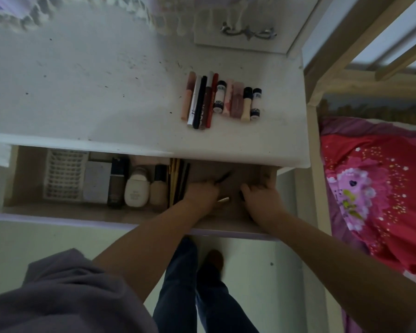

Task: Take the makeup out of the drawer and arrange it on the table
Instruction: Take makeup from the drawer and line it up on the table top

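Reaching into the open drawer (pixel 22 179), my left hand (pixel 202 194) has its grip pinched on a thin dark pencil (pixel 222 177); my right hand (pixel 262 195) curls over something dark I cannot identify. A row of makeup (pixel 222 99) lies on the desk (pixel 94 92); bottles (pixel 136 188) sit in the drawer.

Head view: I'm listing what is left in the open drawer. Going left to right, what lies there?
White basket → pale flat compact → dark bottle → white bottle → beige bottle → pencils → left hand → right hand.
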`<state>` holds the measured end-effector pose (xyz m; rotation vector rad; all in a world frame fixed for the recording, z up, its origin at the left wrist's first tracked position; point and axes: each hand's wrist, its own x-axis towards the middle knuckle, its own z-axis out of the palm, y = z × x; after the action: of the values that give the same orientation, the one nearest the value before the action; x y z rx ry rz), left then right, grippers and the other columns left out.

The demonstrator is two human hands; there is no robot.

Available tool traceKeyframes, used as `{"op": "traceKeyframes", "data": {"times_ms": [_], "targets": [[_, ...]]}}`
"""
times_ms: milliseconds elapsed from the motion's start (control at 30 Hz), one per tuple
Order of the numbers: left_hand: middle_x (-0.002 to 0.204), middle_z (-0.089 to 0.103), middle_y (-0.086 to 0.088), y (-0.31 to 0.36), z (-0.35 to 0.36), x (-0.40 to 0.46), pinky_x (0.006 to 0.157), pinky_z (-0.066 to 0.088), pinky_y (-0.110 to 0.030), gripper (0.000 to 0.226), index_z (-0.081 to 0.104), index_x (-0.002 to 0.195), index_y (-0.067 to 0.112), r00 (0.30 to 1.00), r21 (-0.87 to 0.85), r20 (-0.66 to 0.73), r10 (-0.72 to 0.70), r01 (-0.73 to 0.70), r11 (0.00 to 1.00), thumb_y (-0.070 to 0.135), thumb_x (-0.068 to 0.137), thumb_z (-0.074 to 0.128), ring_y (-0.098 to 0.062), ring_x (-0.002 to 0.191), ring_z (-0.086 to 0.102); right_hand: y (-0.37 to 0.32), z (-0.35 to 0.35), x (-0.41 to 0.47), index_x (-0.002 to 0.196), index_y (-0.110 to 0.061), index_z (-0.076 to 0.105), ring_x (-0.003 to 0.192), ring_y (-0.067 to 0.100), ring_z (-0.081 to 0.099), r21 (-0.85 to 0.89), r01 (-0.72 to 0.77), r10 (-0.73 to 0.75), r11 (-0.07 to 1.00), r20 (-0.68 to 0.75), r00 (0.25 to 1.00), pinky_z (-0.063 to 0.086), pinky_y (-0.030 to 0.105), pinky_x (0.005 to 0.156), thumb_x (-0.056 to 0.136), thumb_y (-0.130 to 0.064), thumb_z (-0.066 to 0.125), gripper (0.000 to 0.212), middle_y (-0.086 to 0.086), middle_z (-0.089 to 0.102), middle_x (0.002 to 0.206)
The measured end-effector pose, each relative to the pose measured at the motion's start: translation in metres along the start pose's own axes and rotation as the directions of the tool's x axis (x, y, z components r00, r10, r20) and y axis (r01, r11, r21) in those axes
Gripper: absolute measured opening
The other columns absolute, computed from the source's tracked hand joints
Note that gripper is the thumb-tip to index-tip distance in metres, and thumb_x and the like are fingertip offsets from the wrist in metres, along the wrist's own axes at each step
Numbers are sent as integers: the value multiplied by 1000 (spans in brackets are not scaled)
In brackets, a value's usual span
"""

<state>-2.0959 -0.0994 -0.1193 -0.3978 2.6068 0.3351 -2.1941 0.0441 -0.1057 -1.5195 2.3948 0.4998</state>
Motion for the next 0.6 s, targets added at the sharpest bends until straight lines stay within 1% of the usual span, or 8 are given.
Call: {"op": "traceKeyframes", "data": {"times_ms": [67,133,267,367,433,500,567,600], "targets": [[125,50,-15,4,3,2,80,46,-36,55,46,133,7,999,61,45,27,-30,998,47,97,36,-31,104,57,-1,0,0,118,-12,48,92,29,62,48,6,-5,999,-23,1000,17,38,112,90,-23,48,30,8,67,94],[125,51,-16,3,4,1,82,45,-34,53,49,128,4,999,42,48,-2,0,999,45,99,32,-31,105,56,1,-2,-3,119,-12,47,93,29,61,68,9,-5,998,-55,998,18,36,111,91,-23,46,31,9,67,96],[121,53,-14,-10,-1,-10,73,42,-32,54,52,124,6,1000,13,-1,-31,31,999,49,98,32,-30,102,57,5,-6,-10,121,-14,44,100,29,57,212,29,-17,977,-58,998,25,32,104,93,-29,43,32,8,65,105],[115,53,-10,-25,-17,-35,72,44,-32,39,58,118,13,990,-70,-43,136,-139,988,42,96,42,-27,98,57,9,-21,-20,120,-19,45,98,26,58,406,62,-17,912,-113,993,37,30,84,90,-32,54,34,4,64,109],[110,53,-4,-34,-32,-59,73,45,-30,30,58,112,14,964,-216,-118,236,-257,942,37,94,50,-19,95,56,15,-44,-28,113,-21,49,86,19,58,617,61,62,785,-177,982,40,25,71,87,-31,61,31,-1,62,102],[92,53,5,-43,-55,-81,63,42,-23,20,53,101,17,942,-351,-288,170,-269,897,36,93,52,-8,76,52,27,-75,-30,105,-26,48,74,4,55,774,69,154,629,-212,965,40,15,65,85,-27,66,27,-11,57,89],[76,50,12,-53,-88,-92,55,39,-14,10,46,89,26,910,-526,-414,-23,-218,822,35,93,49,-2,62,50,45,-106,-18,102,-29,45,71,-5,57,847,97,256,522,-265,930,42,6,60,85,-21,65,27,-18,53,83],[74,52,11,-59,-106,-91,54,42,-13,8,44,86,31,885,-623,-448,-125,-209,754,35,93,45,-2,63,53,56,-119,-8,101,-27,45,71,-8,57,872,90,309,481,-265,913,42,4,59,87,-20,63,25,-18,53,82]]}}
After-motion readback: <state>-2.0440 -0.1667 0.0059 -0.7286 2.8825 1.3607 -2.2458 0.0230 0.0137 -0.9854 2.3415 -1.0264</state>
